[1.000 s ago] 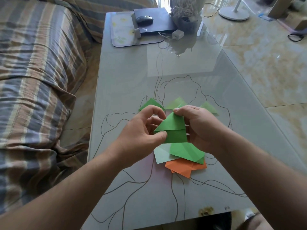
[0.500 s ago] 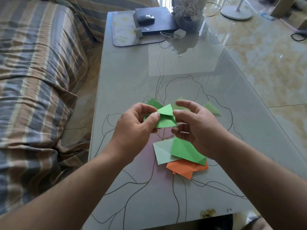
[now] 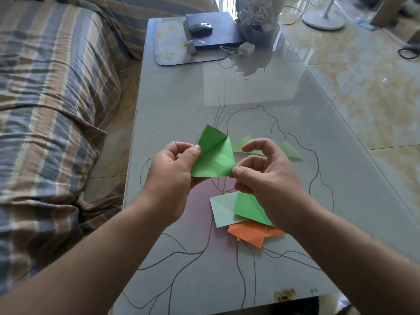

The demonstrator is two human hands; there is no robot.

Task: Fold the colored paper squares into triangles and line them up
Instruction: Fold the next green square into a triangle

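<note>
A creased green paper (image 3: 213, 155) is held in the air above the glass table (image 3: 172, 114). My left hand (image 3: 175, 169) pinches its left edge and my right hand (image 3: 263, 171) pinches its lower right corner. Behind the hands, two pale green folded triangles (image 3: 242, 143) (image 3: 289, 151) lie on the table, partly hidden. Below my right hand sits a small pile: a pale green sheet (image 3: 223, 210), a green folded piece (image 3: 250, 206) and orange paper (image 3: 252, 234) at the bottom.
At the table's far end lie a placemat (image 3: 166, 44), a black box (image 3: 222, 30) with a mouse (image 3: 201, 27) on it, a white charger (image 3: 245, 49) and a wrapped bouquet (image 3: 256, 17). A striped sofa (image 3: 45, 98) runs along the left. Tiled floor and a fan base (image 3: 322, 19) are on the right.
The green paper has come up from near the pile and spread out wider between my hands. Both hands have shifted up and apart.
</note>
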